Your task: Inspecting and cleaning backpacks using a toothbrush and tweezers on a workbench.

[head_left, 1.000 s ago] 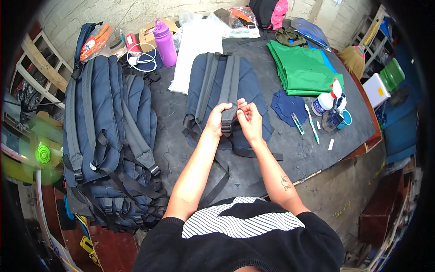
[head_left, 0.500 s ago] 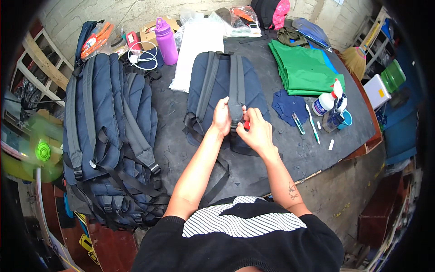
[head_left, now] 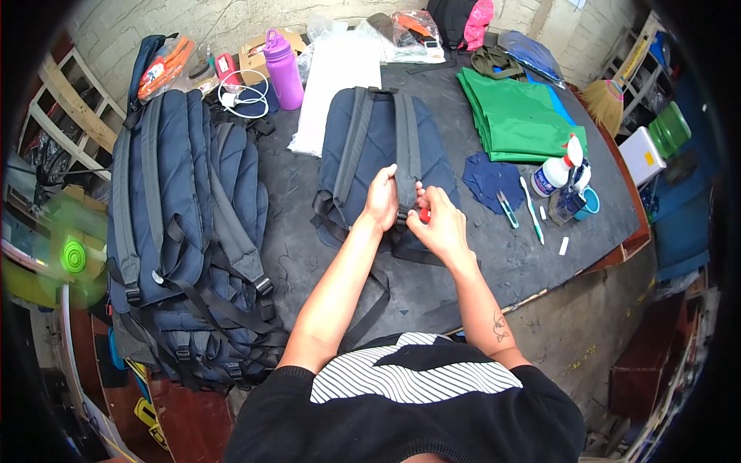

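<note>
A navy backpack (head_left: 376, 160) lies on the dark table in front of me, with its padded straps facing up. My left hand (head_left: 381, 202) grips the lower end of its right shoulder strap (head_left: 407, 139), near a black buckle (head_left: 402, 212). Close beside it, my right hand (head_left: 444, 228) is closed around a small red object (head_left: 424, 216), held against the strap by the buckle. Fingers cover most of that object, so its kind is unclear. Loose black webbing (head_left: 374, 309) trails from the backpack toward me.
Stacked navy backpacks (head_left: 181, 193) fill the left side. A purple bottle (head_left: 284, 73) and white sheet (head_left: 340, 85) lie behind. To the right are folded green fabric (head_left: 513, 116), a spray bottle (head_left: 552, 174), thread snips (head_left: 507, 210), a toothbrush (head_left: 532, 212) and a blue cup (head_left: 590, 202).
Both hands have shifted slightly to the right with the strap end and buckle. The red object shows a little more beside my right fingers.
</note>
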`<action>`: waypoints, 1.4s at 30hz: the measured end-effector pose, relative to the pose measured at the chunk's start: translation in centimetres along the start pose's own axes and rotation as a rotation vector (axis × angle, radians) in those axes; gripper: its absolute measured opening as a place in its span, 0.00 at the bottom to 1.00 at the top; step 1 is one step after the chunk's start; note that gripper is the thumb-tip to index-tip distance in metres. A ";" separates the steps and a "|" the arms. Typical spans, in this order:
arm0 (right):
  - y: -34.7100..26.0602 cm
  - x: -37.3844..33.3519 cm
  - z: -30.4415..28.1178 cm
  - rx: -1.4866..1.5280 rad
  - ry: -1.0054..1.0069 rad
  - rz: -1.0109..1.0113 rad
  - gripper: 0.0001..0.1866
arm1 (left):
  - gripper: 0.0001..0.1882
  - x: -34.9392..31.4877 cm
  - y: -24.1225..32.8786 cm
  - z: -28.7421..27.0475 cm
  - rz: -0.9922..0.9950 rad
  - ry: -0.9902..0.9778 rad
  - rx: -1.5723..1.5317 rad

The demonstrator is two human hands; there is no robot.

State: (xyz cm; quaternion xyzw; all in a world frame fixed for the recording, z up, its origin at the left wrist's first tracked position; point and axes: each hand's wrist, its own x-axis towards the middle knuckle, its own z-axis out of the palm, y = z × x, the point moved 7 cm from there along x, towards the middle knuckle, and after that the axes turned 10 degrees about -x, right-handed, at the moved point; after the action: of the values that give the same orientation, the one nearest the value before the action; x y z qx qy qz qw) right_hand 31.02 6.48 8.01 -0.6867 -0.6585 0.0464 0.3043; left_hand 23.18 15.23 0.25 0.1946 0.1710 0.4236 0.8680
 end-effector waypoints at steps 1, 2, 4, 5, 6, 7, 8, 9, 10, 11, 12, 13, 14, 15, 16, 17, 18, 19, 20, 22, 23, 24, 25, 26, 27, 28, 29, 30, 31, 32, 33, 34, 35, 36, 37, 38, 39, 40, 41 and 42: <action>-0.1 0.0 0.0 0.000 -0.001 0.000 0.12 | 0.25 0.1 -0.1 -0.1 0.000 0.015 -0.001; 0.0 0.0 0.0 -0.030 -0.014 0.026 0.12 | 0.24 0.1 -0.2 -0.3 -0.001 0.030 -0.001; 0.1 0.0 0.1 -0.061 -0.028 0.051 0.12 | 0.24 0.1 -0.2 -0.4 -0.011 0.012 -0.007; 0.2 -0.1 0.2 -0.054 -0.034 0.052 0.12 | 0.23 0.1 -0.3 -0.4 -0.021 -0.006 -0.013; 0.2 -0.1 0.3 -0.046 -0.039 0.052 0.11 | 0.23 0.1 -0.3 -0.6 -0.021 -0.006 -0.013; 0.3 -0.1 0.3 -0.046 -0.039 0.053 0.11 | 0.23 0.2 -0.4 -0.6 -0.024 0.003 -0.012; 0.5 -0.1 0.5 -0.043 -0.047 0.055 0.13 | 0.23 0.2 -0.4 -0.7 -0.027 0.012 -0.011; 0.8 0.0 0.7 -0.039 -0.055 0.058 0.14 | 0.23 0.2 -0.4 -0.8 -0.027 0.012 -0.012; 1.1 -0.1 1.0 -0.040 -0.056 0.060 0.14 | 0.22 0.2 -0.5 -0.7 -0.034 -0.003 -0.033; 1.4 -0.1 1.0 0.019 -0.026 0.056 0.14 | 0.21 0.2 -0.6 -0.6 -0.042 -0.018 -0.054; 1.8 -0.1 1.1 0.077 0.005 0.052 0.15 | 0.21 0.3 -0.7 -0.7 -0.045 -0.018 -0.055; 2.1 0.0 1.3 0.078 0.004 0.050 0.15 | 0.20 0.3 -0.7 -1.0 -0.058 0.008 -0.057; 2.9 0.2 1.8 0.217 -0.021 0.123 0.17 | 0.20 0.4 -0.8 -1.3 -0.071 0.034 -0.058; 3.5 0.1 2.2 0.355 -0.046 0.195 0.19 | 0.17 0.8 -1.3 -2.3 -0.166 -0.014 -0.148; 3.3 0.1 2.2 0.356 -0.048 0.192 0.19 | 0.17 0.9 -1.4 -2.9 -0.163 -0.013 -0.149; 3.0 0.0 2.2 0.418 -0.058 0.213 0.20 | 0.17 1.0 -1.7 -3.9 -0.172 0.062 -0.170; 2.9 -0.1 2.3 0.480 -0.069 0.233 0.22 | 0.17 1.1 -2.0 -5.0 -0.180 0.137 -0.190; 3.5 -0.2 3.1 0.421 -0.075 0.200 0.22 | 0.19 1.4 -2.1 -4.4 -0.183 0.151 -0.223; 4.3 -0.4 3.6 0.418 -0.070 0.207 0.22 | 0.19 1.1 -2.1 -2.8 -0.193 0.148 -0.223; 5.7 -0.8 4.2 0.439 -0.058 0.206 0.22 | 0.23 0.0 -0.2 -1.9 0.045 0.356 0.011; 6.0 -0.7 4.4 0.512 -0.006 0.187 0.21 | 0.15 0.4 0.2 -1.7 0.072 0.286 0.029; 6.6 -1.0 4.5 0.512 -0.004 0.188 0.21 | 0.15 0.4 0.2 -1.3 0.071 0.285 0.030; 5.6 -1.0 3.2 0.389 0.041 0.218 0.19 | 0.16 0.0 1.0 -1.6 0.163 0.356 0.061; 5.2 -1.2 1.8 0.254 0.096 0.257 0.18 | 0.16 -0.3 1.5 -1.1 0.239 0.415 0.091; 4.8 -1.4 1.0 0.202 0.160 0.259 0.16 | 0.17 -0.5 1.5 -0.1 0.249 0.359 0.119; 4.1 -1.4 0.7 0.203 0.158 0.257 0.16 | 0.17 -0.6 1.3 -0.3 0.251 0.361 0.118; 3.1 -1.4 0.3 0.136 0.157 0.214 0.16 | 0.18 -0.4 1.0 -0.5 0.258 0.362 0.126; 2.3 -1.4 0.3 0.069 0.155 0.170 0.16 | 0.18 -0.3 0.7 -0.8 0.264 0.364 0.134; 1.7 -1.3 0.4 0.009 0.199 0.103 0.15 | 0.18 -0.2 0.6 -0.4 0.273 0.336 0.171; 1.4 -1.3 0.7 -0.086 0.178 0.058 0.15 | 0.18 0.0 0.1 -0.1 0.272 0.334 0.172; 1.6 -1.3 1.2 -0.107 0.166 0.066 0.14 | 0.16 -0.2 -0.2 -0.5 0.295 0.456 0.178; 1.7 -1.3 1.6 -0.127 0.153 0.075 0.14 | 0.15 -0.6 -0.3 -1.0 0.317 0.578 0.184; 1.8 -1.3 1.6 -0.127 0.153 0.076 0.14 | 0.15 0.2 -0.8 -0.1 0.162 0.263 0.100; 2.0 -1.3 1.6 -0.106 0.165 0.104 0.13 | 0.15 0.2 -0.8 -0.1 0.161 0.262 0.101; 2.2 -1.3 1.5 -0.084 0.176 0.130 0.12 | 0.16 -0.4 -0.5 0.6 0.173 0.269 0.058; 2.2 -1.3 1.7 -0.083 0.176 0.130 0.12 | 0.17 -0.8 -0.3 1.1 0.185 0.276 0.015; 2.3 -1.3 1.7 -0.052 0.191 0.131 0.12 | 0.23 -0.3 -0.3 0.4 0.226 0.264 0.062; 2.4 -1.4 1.8 -0.021 0.206 0.133 0.11 | 0.23 -0.3 -0.2 0.1 0.227 0.263 0.062; 2.4 -1.3 1.9 -0.021 0.206 0.133 0.11 | 0.26 -0.3 -0.3 -0.1 0.202 0.243 0.071; 2.6 -1.3 2.0 -0.024 0.210 0.149 0.11 | 0.30 -0.2 -0.4 -0.3 0.177 0.222 0.081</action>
State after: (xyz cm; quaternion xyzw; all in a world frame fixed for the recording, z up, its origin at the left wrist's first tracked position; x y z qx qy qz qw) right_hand 32.22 6.13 4.70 -0.7383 -0.5708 -0.0113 0.3592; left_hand 23.23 14.86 -0.17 0.1957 0.2650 0.5102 0.7945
